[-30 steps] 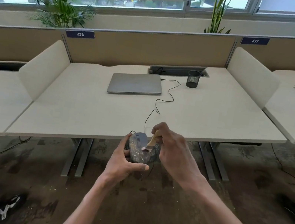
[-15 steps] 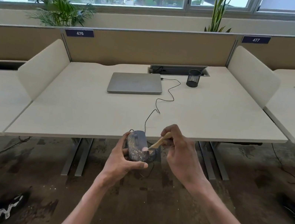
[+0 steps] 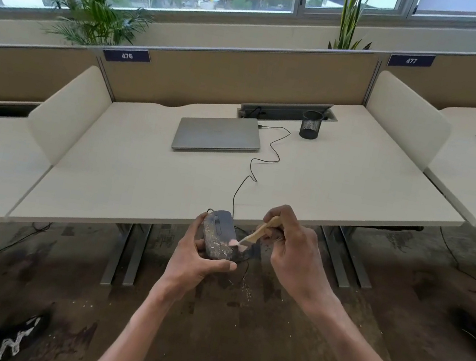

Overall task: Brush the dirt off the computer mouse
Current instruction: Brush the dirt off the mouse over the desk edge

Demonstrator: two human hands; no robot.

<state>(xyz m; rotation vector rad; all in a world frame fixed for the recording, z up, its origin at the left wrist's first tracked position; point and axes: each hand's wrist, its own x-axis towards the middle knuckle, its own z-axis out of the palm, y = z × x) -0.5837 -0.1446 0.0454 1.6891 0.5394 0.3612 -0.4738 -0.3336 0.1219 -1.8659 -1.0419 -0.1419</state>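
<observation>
Left hand (image 3: 196, 263) gripping dusty mouse (image 3: 219, 235); right hand (image 3: 294, 252) pinching brush (image 3: 261, 232), bristles touching mouse's right edge, between hands.

Left hand (image 3: 196, 260) and right hand (image 3: 294, 252) raised forward, fingers curled.

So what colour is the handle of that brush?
Light wood, a pale tan; the brush shows in the head view, in the right hand.

I read two numbers, both white on dark plates fixed to the partition far beyond the fingers: plate "476" (image 3: 127, 55) up and left of them, plate "477" (image 3: 411, 61) up and right. Nothing else legible.
</observation>
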